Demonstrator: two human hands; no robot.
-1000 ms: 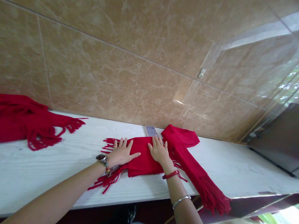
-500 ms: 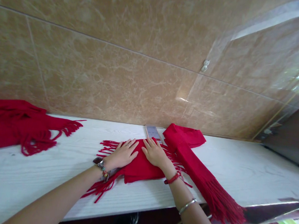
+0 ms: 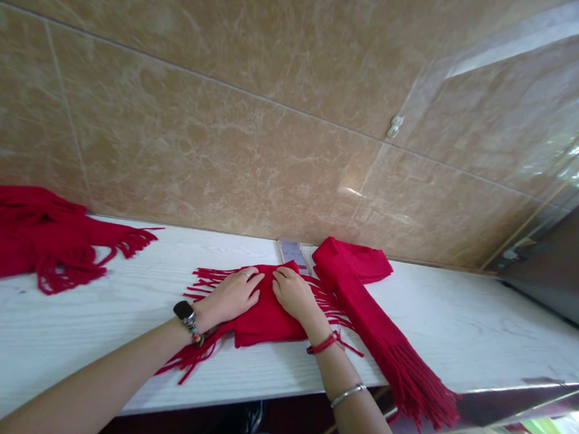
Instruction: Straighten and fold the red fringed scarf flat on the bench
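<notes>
A folded red fringed scarf [image 3: 261, 322] lies on the white wooden table [image 3: 84, 334] in front of me. My left hand [image 3: 230, 294] rests on its left part, fingers close together and curled at the far edge. My right hand [image 3: 294, 293] lies on its right part, fingers bent over the same far edge. Both hands sit side by side, almost touching. What the fingertips pinch is hidden. A second red scarf [image 3: 376, 324] runs from the wall to the table's front edge on the right, its fringe hanging over.
A heap of red scarves [image 3: 32, 237] lies at the far left of the table. A phone [image 3: 294, 252] lies flat against the tiled wall [image 3: 278, 109] behind the folded scarf. A dark panel [image 3: 566, 265] stands at the right end.
Both hands have moved together toward the middle of the folded scarf, and their flat, spread fingers have curled. The scarf looks narrower and more bunched.
</notes>
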